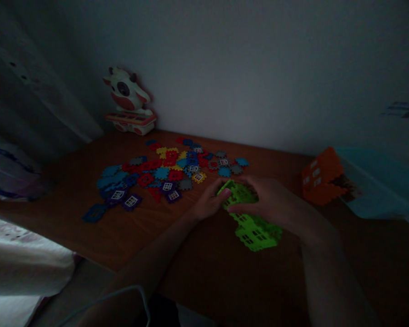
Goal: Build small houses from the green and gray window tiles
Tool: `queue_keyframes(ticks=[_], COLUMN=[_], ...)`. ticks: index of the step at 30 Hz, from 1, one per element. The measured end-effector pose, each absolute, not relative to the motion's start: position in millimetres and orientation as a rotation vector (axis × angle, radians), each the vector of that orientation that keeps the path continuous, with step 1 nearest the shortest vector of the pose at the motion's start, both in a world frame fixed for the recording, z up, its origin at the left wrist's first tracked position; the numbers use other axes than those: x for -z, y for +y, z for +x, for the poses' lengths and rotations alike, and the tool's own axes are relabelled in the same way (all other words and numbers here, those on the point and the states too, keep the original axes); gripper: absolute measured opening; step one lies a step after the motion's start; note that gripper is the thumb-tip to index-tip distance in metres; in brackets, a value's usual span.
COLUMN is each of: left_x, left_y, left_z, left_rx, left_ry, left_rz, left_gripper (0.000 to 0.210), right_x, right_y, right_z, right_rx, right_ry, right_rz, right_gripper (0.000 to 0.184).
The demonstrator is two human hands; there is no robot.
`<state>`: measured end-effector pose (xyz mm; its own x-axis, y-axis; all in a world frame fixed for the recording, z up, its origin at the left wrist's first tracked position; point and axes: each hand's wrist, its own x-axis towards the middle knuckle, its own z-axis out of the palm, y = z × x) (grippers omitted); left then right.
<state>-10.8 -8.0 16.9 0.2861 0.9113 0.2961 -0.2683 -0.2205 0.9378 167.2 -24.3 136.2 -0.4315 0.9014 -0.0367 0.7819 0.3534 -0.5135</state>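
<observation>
Between my two hands is a bright green structure (255, 234) built from interlocking toothed panels, several with window openings. It tilts over the table, its lower end toward me. My left hand (209, 200) grips its far left edge, thumb on the near face. From the right, my right hand (272, 200) wraps round its upper part, with thumb and fingers on either side. Left of my hands spreads a pile of loose interlocking panels (162, 173) in red, blue, yellow, grey and purple, some with white window inserts.
An orange panel house (322, 175) stands at the right, beside a light-blue sheet-like thing (371, 181). A cow-shaped toy keyboard (131, 102) sits at the back left against the wall. Curtains (13, 136) hang left of the wooden table (139, 236). A pale cable (122, 289) crosses my left forearm.
</observation>
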Motion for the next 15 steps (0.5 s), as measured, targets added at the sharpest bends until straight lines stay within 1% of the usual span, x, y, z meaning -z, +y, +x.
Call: queue_keyframes(ticks=[3,6,15], left_x=[-16.4,-16.6,-17.4], left_y=[-7.9,-8.4,-11.4], left_z=[-9.5,-8.4,-9.1], left_rx=[-1.258,-1.253,-1.334], left_ry=[0.651,0.636,0.654], left_rz=[1.329,1.319,1.367], left_gripper=[0.054,0.054,0.056], right_x=[-138.1,-138.8,-144.6], right_y=[-24.4,-25.8,-28.3], right_z=[174.1,176.4,175.0], right_rx=[-0.745,-0.750,-0.597], right_ry=[-2.384,-2.393,-2.370], right_rz=[-1.509,-1.506,-1.482], right_gripper=[0.055,0.050,0.048])
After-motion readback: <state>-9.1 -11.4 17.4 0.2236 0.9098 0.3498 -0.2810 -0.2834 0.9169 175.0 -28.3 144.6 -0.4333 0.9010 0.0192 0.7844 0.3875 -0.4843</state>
